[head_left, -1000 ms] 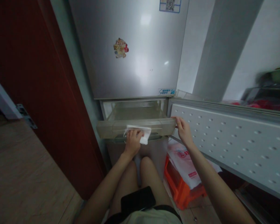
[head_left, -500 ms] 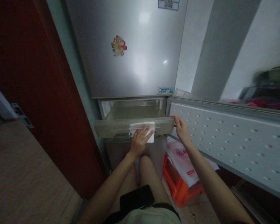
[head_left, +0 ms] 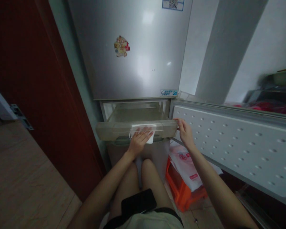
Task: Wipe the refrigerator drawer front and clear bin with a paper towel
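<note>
A clear plastic freezer drawer (head_left: 114, 129) is pulled partway out of the fridge's lower compartment. My left hand (head_left: 139, 140) lies with its fingers extended over a folded white cloth (head_left: 150, 137), pressing it to the middle of the drawer's front. Part of the cloth is hidden under the fingers. At the drawer's right end, my right hand (head_left: 184, 132) is closed around the edge of the front panel, thumb side up; some of its fingertips are out of sight behind the panel.
The freezer door (head_left: 228, 143) stands swung out to the right. Below it, an orange stool (head_left: 181, 194) bears a white plastic bag (head_left: 187, 165). A dark red wooden door (head_left: 45, 95) is close on the left. A black phone (head_left: 139, 202) rests on my lap.
My left hand and the cloth have slid slightly left along the drawer front. My right hand keeps its grip at the drawer's right end.
</note>
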The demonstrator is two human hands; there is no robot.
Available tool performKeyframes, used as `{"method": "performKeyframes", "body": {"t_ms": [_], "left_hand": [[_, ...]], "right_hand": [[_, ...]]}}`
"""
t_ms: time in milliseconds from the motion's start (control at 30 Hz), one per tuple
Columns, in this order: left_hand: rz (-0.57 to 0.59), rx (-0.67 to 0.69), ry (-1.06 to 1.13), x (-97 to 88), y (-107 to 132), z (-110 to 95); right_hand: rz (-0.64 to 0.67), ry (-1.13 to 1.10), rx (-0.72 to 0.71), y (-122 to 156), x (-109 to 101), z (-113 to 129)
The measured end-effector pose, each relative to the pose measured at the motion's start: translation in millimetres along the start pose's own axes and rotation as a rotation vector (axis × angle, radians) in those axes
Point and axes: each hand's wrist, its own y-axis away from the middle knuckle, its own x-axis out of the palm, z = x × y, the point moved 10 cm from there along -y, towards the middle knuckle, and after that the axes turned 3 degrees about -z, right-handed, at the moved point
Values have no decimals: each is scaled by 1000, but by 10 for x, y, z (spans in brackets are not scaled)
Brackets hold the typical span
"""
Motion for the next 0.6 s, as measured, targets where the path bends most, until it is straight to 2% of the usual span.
{"method": "performKeyframes", "body": {"t_ms": [167, 267, 433, 600], "left_hand": [[-22, -64, -82, -335, 319, 408], [-13, -107, -94, -406, 438, 543], [-86, -186, -64, -337, 461, 516], [-71, -253, 0, -65, 264, 282]], "right_hand": [[-4, 0, 0, 7, 3, 7], [-2, 10, -1, 3, 3, 8], [10, 28, -8, -8, 2, 8], [1, 52, -34, 9, -8, 7]]}}
